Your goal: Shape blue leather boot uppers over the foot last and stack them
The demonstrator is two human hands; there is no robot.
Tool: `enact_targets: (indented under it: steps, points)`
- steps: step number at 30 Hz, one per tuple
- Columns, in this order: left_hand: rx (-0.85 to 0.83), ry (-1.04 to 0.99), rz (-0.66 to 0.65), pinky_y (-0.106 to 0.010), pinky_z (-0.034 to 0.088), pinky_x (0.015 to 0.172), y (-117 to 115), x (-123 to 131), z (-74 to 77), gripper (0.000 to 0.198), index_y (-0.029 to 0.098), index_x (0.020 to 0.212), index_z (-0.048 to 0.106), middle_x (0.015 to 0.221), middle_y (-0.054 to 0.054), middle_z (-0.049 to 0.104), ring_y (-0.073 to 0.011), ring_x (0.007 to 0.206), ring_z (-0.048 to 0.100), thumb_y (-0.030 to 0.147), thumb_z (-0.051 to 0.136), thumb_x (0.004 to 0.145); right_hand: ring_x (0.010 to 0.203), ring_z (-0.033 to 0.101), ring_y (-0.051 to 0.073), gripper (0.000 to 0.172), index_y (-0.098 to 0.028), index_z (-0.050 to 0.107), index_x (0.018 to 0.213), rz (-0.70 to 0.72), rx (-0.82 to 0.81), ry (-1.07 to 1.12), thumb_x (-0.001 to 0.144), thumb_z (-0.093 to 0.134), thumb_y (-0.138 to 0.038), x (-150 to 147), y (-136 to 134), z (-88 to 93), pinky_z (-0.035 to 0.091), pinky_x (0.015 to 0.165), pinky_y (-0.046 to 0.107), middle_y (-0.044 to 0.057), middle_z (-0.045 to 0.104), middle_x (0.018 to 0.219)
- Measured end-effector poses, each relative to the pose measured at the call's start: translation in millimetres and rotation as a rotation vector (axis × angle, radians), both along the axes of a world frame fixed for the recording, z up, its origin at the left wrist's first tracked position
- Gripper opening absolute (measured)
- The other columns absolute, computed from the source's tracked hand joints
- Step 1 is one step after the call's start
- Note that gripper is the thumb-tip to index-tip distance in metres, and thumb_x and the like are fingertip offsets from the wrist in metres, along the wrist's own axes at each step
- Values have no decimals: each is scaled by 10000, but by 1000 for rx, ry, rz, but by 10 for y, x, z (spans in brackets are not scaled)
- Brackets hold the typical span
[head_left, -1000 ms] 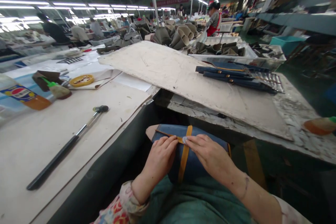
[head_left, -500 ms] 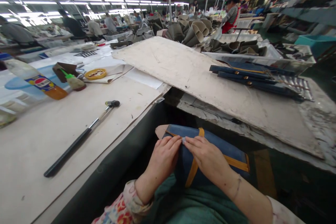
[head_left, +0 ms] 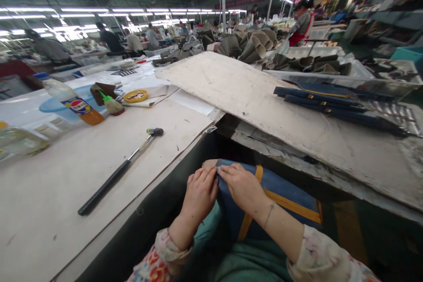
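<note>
A blue leather-like piece (head_left: 287,189) with mustard-yellow straps lies across my lap, over green cloth. My left hand (head_left: 201,191) is closed, its fingers pinching the left edge of the piece near a pale tip (head_left: 210,163). Right beside it, my right hand (head_left: 243,185) lies over the top of the piece with fingers pressed together at the same edge. The fingertips of both hands nearly meet there, round a small pale bit that is mostly hidden.
A hammer (head_left: 120,172) lies on the left table (head_left: 49,198). Behind it are a bottle (head_left: 74,99), a glue pot (head_left: 112,105) and a yellow dish (head_left: 135,95). Blue strapped pieces (head_left: 330,101) lie on the right board (head_left: 224,77). A person in a red apron (head_left: 302,24) stands beyond.
The view has turned left, so the table things appear further right. Both hands have shifted left along the edge of the blue piece, toward its pale tip.
</note>
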State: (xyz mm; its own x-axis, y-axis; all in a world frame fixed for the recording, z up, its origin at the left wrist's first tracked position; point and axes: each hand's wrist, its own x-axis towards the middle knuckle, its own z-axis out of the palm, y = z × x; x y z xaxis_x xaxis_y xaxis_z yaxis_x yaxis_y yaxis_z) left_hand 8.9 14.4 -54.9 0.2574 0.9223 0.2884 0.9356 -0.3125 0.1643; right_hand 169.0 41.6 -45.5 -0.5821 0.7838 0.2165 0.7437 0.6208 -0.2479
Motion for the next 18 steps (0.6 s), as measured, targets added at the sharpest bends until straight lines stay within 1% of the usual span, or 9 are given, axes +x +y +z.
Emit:
enact_targets:
  steps: [3,5,9,13,16,18]
  points:
    - [-20,27,7,-395,415,864,-6,28,33,316,193,1195,555,1191,-68,612,-240,1073,520,231,467,893,1050,518,198,345,-167,613,1167,-2,17,-2,860,467,-106,15,-1,11,451,942,325,60,611,1214]
    - [-25,49,-7,-399,410,871,-12,54,68,308,207,1190,560,1190,-64,609,-241,1073,517,246,464,900,1048,524,197,348,-167,612,1171,-7,32,-7,861,467,-106,94,-44,14,455,936,327,67,613,1213]
    - [-17,70,-8,-401,414,866,-10,83,130,273,203,1141,589,1161,-71,614,-239,1052,525,254,459,907,1014,551,204,371,-164,628,1150,-11,91,-20,829,473,-61,412,-213,-32,488,886,333,58,635,1182]
    - [-51,57,-36,-405,426,864,-5,85,154,274,237,1147,583,1158,-53,606,-228,1045,528,242,435,916,999,573,205,457,-169,617,1167,-22,249,-75,782,433,-4,791,-456,-133,505,851,340,44,633,1189]
    - [-92,68,-84,-401,444,868,9,-14,203,285,262,1160,581,1202,-52,586,-226,1074,526,254,433,916,987,587,213,490,-151,618,1159,-53,341,-124,755,402,22,964,-643,-191,510,834,363,50,635,1188]
    - [-80,97,-65,-410,436,911,28,-226,302,288,242,1146,597,1248,-71,562,-236,1114,517,266,426,914,988,589,213,510,-153,613,1165,-82,370,-128,750,384,34,1029,-748,-217,512,827,364,37,632,1195]
